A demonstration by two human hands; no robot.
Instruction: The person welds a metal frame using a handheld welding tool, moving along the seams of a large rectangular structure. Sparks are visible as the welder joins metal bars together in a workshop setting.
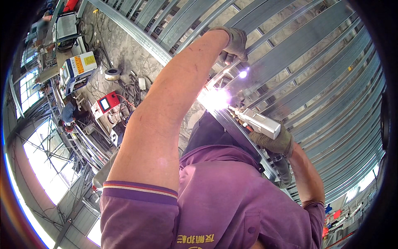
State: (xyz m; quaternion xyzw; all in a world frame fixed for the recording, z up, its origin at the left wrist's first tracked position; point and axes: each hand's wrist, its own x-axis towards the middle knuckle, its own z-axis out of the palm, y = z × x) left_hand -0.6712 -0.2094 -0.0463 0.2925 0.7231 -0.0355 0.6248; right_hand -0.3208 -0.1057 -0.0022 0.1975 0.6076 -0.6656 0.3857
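Bright white-violet glare (217,98) hides the joint at the near edge of a grey metal frame (242,129). My right hand (273,141), in a grey-green work glove, is closed around a handheld welding torch (260,123) with a pale boxy body. The torch's tip points left into the glare. Farther out, my gloved left hand (234,45) has its fingers curled down onto a narrow metal bar (224,74), which runs from the glare up beneath the glove. Exactly how the fingertips grip it is partly hidden. A smaller violet light spot (243,74) shows beside that bar.
Long parallel metal slats (298,39) fill the right side, with gaps between them. At left stand a blue-and-white machine (78,68), a red-and-white box with a screen (107,103), a wire spool (112,74) and tangled cables (132,87). Another person (69,112) is farther left.
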